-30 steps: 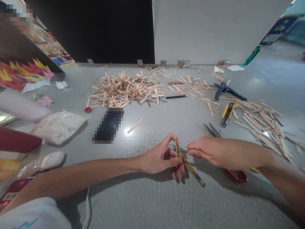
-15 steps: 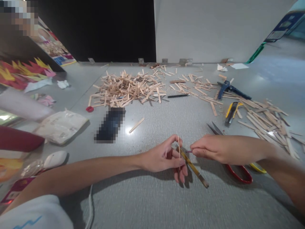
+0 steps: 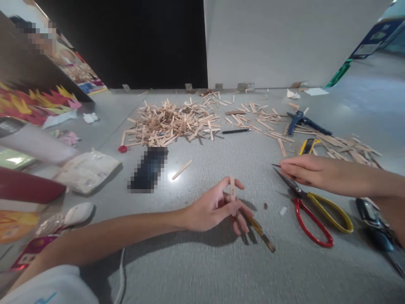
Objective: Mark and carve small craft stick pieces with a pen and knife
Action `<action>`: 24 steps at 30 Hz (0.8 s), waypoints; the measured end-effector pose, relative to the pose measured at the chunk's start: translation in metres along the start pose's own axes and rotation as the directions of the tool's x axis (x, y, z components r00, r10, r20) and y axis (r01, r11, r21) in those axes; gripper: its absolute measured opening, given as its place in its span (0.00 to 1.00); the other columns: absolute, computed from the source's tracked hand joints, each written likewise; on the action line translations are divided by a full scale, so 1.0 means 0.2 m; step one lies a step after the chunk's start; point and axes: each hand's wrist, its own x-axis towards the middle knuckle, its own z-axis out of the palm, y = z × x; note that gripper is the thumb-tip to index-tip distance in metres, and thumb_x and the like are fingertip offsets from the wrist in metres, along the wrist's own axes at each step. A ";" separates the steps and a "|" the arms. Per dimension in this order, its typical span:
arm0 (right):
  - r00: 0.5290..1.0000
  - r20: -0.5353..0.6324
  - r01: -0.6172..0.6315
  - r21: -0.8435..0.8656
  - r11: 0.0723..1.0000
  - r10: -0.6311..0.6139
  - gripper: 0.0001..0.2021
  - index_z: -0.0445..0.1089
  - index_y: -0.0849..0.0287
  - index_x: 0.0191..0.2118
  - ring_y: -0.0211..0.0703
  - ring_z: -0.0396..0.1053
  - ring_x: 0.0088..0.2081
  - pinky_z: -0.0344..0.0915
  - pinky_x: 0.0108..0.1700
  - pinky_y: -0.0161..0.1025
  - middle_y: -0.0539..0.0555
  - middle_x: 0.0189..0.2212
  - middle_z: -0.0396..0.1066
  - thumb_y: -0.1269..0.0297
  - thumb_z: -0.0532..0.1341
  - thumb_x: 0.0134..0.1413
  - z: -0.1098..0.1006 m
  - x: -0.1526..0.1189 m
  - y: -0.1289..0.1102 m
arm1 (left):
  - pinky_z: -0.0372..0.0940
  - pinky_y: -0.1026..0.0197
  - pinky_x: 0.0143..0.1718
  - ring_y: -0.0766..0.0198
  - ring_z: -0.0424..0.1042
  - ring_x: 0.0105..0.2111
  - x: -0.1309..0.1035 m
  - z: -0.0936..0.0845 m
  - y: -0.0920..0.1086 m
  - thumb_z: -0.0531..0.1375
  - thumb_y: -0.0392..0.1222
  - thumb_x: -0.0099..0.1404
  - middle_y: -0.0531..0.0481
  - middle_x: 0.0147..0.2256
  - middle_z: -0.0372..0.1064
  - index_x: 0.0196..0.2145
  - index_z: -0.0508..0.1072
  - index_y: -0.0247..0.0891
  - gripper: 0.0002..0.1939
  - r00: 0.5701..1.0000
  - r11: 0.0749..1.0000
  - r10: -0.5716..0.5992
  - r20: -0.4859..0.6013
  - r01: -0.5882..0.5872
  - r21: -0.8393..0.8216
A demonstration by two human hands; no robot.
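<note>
My left hand [image 3: 221,207] pinches a wooden craft stick [image 3: 232,189] upright between thumb and fingers; a small oval mark or hole shows on the stick. Under those fingers a narrow yellow-brown tool [image 3: 260,232] slants down to the right, and whether the hand grips it I cannot tell. My right hand [image 3: 303,171] is closed around a thin, dark, pointed tool [image 3: 276,165], whose tip points left, well apart from the stick. Just below it lie scissors [image 3: 299,193] with one red and one yellow handle. A small brown chip [image 3: 265,206] rests between my hands.
A heap of craft sticks [image 3: 171,120] lies at the back, with more sticks scattered right. Blue pliers [image 3: 297,122], a yellow cutter [image 3: 308,146] and a black pen [image 3: 236,131] lie about. At left are a phone [image 3: 148,169], a plastic packet [image 3: 90,171] and a white mouse [image 3: 79,213].
My right hand has moved up and right with the pointed tool, away from the stick, uncovering the scissors. The stick in my left hand has turned to show its flat face.
</note>
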 end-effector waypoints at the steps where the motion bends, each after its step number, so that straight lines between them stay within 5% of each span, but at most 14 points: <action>1: 1.000 -0.001 -0.005 0.023 1.000 0.005 0.30 0.69 0.55 0.31 0.46 0.70 0.31 0.68 0.35 0.41 0.54 0.29 0.73 0.32 0.51 0.69 0.03 0.01 -0.04 | 0.78 0.63 0.33 0.60 0.85 0.32 -0.01 0.02 0.03 0.65 0.55 0.77 0.44 0.40 0.81 0.54 0.60 0.41 0.22 0.999 1.000 0.016 -0.034 -0.015 0.014; 5: 0.992 -0.123 0.053 0.127 0.990 -0.038 0.23 0.75 0.55 0.40 0.44 0.70 0.30 0.63 0.32 0.38 0.52 0.28 0.74 0.43 0.53 0.74 0.13 -0.02 -0.22 | 0.75 0.67 0.25 0.62 0.83 0.25 -0.06 0.10 0.17 0.63 0.54 0.78 0.50 0.35 0.79 0.58 0.60 0.43 0.21 0.995 0.999 0.018 -0.093 -0.014 0.044; 10: 0.971 -0.198 0.184 0.261 0.948 -0.134 0.27 0.66 0.54 0.27 0.36 0.62 0.19 0.58 0.25 0.36 0.48 0.19 0.67 0.48 0.48 0.79 0.27 -0.16 -0.35 | 0.64 0.74 0.18 0.68 0.79 0.20 -0.13 0.20 0.28 0.61 0.54 0.80 0.51 0.35 0.79 0.58 0.61 0.44 0.18 0.981 0.989 0.092 -0.173 -0.070 0.127; 18: 0.926 -0.265 0.317 0.160 0.935 -0.269 0.24 0.74 0.52 0.32 0.38 0.67 0.20 0.62 0.26 0.38 0.49 0.20 0.72 0.52 0.50 0.79 0.36 -0.28 -0.43 | 0.60 0.72 0.18 0.67 0.78 0.20 -0.20 0.26 0.29 0.60 0.55 0.80 0.50 0.36 0.77 0.63 0.62 0.44 0.22 0.978 0.963 0.096 -0.183 -0.045 0.266; 24: 0.922 -0.279 0.306 0.097 0.947 -0.269 0.24 0.76 0.50 0.33 0.42 0.70 0.22 0.61 0.26 0.40 0.51 0.22 0.76 0.53 0.49 0.78 0.38 -0.28 -0.44 | 0.62 0.72 0.17 0.67 0.78 0.20 -0.20 0.26 0.28 0.59 0.57 0.80 0.49 0.35 0.77 0.65 0.62 0.44 0.24 0.981 0.950 0.098 -0.169 -0.041 0.310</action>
